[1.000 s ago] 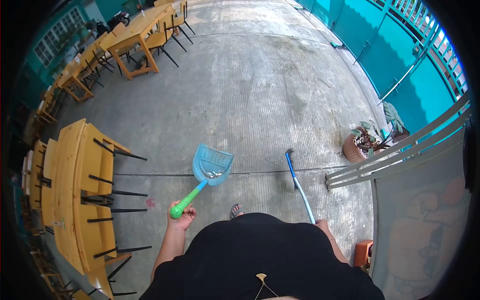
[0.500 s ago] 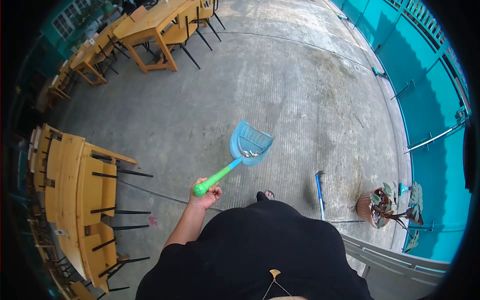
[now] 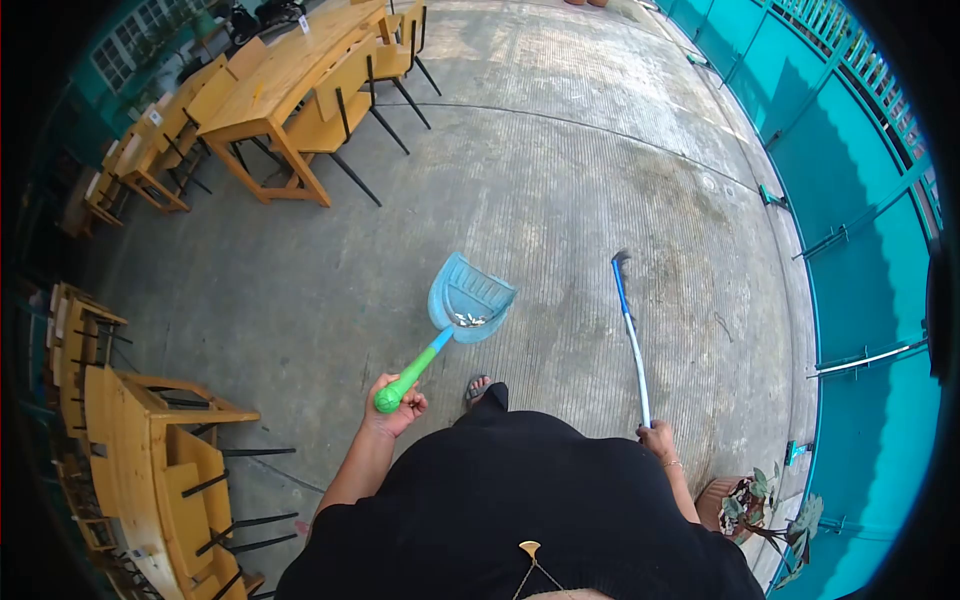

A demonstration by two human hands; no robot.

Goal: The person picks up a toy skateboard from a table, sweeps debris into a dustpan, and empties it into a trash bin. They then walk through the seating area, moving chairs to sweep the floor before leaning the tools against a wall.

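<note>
Floor point(image 3: 560, 150) of grey concrete lies below. Wooden table point(image 3: 275, 85) with chairs stands by its far left edge. Left hand point(image 3: 393, 408) is closed around the green handle of a blue dustpan point(image 3: 468, 298), held above the floor with small bits inside. Right hand point(image 3: 658, 440) grips a broom point(image 3: 629, 335), its far end resting near the floor's right edge.

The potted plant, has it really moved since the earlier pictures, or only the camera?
Cannot tell for sure, but likely only the camera. The potted plant stays beside the turquoise wall in each picture, while the whole yard shifts together with the view.
</note>
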